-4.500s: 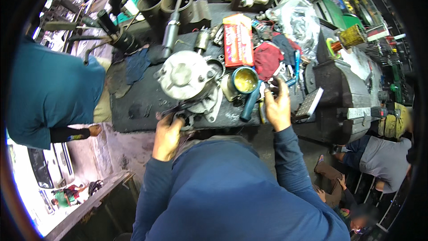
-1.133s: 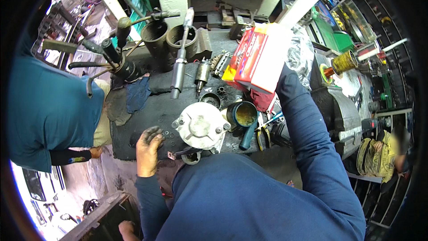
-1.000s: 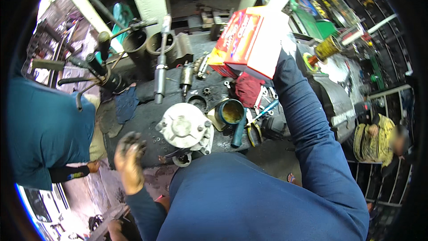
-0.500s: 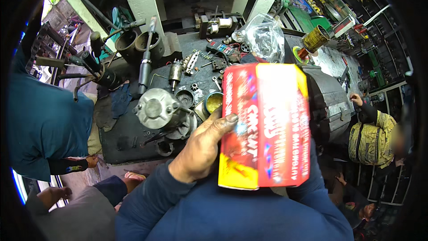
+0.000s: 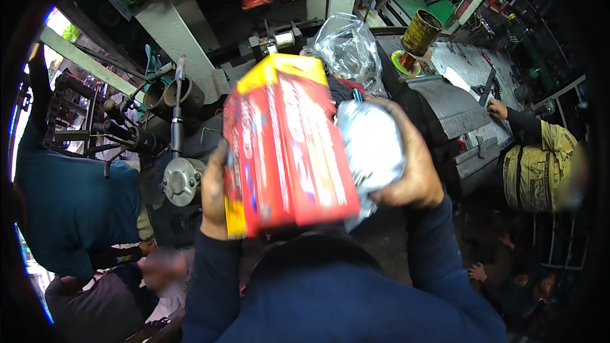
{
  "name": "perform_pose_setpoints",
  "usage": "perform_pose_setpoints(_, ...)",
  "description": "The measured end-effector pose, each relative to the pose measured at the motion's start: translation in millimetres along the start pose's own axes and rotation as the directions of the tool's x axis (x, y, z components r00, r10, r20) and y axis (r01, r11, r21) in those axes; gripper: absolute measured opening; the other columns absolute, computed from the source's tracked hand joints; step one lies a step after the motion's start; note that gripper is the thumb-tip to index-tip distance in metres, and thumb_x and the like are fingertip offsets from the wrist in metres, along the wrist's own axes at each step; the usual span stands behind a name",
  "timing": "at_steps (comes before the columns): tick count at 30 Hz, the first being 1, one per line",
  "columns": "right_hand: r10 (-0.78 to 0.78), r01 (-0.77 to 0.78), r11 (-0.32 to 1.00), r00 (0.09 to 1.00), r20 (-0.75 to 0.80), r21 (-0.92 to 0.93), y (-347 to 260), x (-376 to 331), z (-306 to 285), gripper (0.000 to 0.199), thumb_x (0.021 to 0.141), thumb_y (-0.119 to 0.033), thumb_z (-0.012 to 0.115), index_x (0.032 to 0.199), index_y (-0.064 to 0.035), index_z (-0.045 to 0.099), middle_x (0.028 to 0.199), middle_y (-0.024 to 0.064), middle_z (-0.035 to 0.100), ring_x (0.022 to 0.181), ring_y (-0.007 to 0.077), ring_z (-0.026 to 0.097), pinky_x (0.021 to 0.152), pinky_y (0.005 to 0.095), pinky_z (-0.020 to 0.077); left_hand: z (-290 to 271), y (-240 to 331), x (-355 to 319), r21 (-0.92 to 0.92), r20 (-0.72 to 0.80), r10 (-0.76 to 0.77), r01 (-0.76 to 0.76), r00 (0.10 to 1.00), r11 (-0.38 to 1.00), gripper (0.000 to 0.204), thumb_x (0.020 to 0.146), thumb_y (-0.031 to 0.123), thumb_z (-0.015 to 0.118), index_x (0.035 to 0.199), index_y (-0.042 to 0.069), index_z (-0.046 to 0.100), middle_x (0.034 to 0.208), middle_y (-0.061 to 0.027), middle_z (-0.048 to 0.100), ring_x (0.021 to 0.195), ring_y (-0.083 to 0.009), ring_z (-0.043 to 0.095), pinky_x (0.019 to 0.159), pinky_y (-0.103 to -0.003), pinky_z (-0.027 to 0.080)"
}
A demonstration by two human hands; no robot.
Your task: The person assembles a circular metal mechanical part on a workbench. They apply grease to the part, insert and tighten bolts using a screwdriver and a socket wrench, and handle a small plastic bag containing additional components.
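Observation:
A red and yellow cardboard box (image 5: pixel 289 152) is up in front of my chest, slightly blurred by motion. My left hand (image 5: pixel 215 194) is closed round its left side, fingers partly hidden behind it. Against the box's right side, my right hand (image 5: pixel 416 159) grips a rounded part wrapped in shiny plastic (image 5: pixel 370 146). The wrapping hides what the part is. Left of the box, a grey metal motor housing (image 5: pixel 182 181) rests on the dark workbench. Most of the loose parts on the bench are hidden behind the box.
A clear plastic bag (image 5: pixel 348 51) and a rusty yellow cylinder (image 5: pixel 421 33) stand beyond my hands. To the left are metal cups (image 5: pixel 184 95) with a tool upright in one. People are close by: a teal shirt (image 5: pixel 76 197) at left, a yellow-patterned garment (image 5: pixel 540 168) at right.
The box has moved left and tilted, its yellow end now facing away. My right hand has come into view from behind it, holding the plastic-wrapped part. The view has shifted.

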State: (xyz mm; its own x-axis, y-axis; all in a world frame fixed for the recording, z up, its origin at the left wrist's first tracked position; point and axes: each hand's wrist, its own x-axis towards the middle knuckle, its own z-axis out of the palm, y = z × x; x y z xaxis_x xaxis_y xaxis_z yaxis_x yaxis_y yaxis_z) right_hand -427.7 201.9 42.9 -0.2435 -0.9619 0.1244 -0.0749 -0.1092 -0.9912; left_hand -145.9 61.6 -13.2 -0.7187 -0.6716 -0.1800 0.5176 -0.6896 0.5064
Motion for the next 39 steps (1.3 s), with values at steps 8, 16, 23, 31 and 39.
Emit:
perform_pose_setpoints(8,-0.073,0.085,0.996,0.957,-0.280,0.033,-9.7,-1.7,-39.7,0.115,0.054,-0.025,0.095,0.150,0.0061,0.041,0.129,0.0124,0.061,0.120,0.0212,0.060,0.104,0.0340,0.0489,-40.8,-0.5,147.4,0.209,-0.115,0.089,-0.064,0.989,0.976,0.038,0.110,0.032,0.053,0.129,0.001,0.061,0.122,-0.0158,0.074,0.102,-0.0261,0.076,0.094,-0.042,0.062)
perform_pose_setpoints(16,-0.074,0.089,0.995,0.964,-0.255,0.048,-6.5,-2.8,-29.3,0.116,0.055,-0.030,0.095,0.150,0.0064,0.040,0.133,0.0137,0.059,0.124,0.0233,0.058,0.110,0.0352,0.0451,-39.3,-43.4,178.6,0.756,-0.417,0.465,0.015,0.781,0.654,0.075,0.099,0.038,0.068,0.149,-0.012,0.044,0.142,-0.0280,0.060,0.129,-0.0350,0.062,0.109,-0.043,0.049)
perform_pose_setpoints(23,-0.095,0.091,0.992,0.994,-0.045,-0.089,-4.5,9.3,8.0,0.113,0.052,-0.025,0.090,0.150,0.0051,0.041,0.136,0.0151,0.057,0.130,0.0248,0.053,0.114,0.0382,0.0420,32.5,-36.8,49.6,0.270,0.223,-0.283,0.220,0.933,0.937,0.088,0.102,0.072,0.038,0.159,0.004,0.039,0.151,-0.0277,0.051,0.130,-0.0411,0.060,0.105,-0.056,0.052)
perform_pose_setpoints(31,0.017,-0.030,0.999,0.952,0.307,0.038,26.6,5.2,81.6,0.090,0.073,-0.021,0.095,0.146,0.0003,0.049,0.143,0.0140,0.052,0.129,0.0219,0.053,0.101,0.0371,0.0507,10.7,-53.7,-21.2,0.126,0.026,-0.096,0.092,0.995,0.988,0.076,0.103,0.061,0.054,0.152,0.003,0.044,0.133,-0.0157,0.065,0.110,-0.0269,0.071,0.087,-0.042,0.062)
perform_pose_setpoints(39,0.150,-0.176,0.984,0.916,0.372,0.037,63.9,-10.1,111.1,0.035,0.099,-0.018,0.072,0.127,0.0033,0.066,0.115,0.0090,0.068,0.098,0.0128,0.062,0.085,0.0313,0.0531,-50.2,-75.4,-100.1,-0.011,-0.122,-0.118,0.118,0.985,0.993,0.068,0.104,0.051,0.060,0.148,0.000,0.048,0.118,-0.0172,0.071,0.093,-0.0252,0.073,0.079,-0.038,0.061)
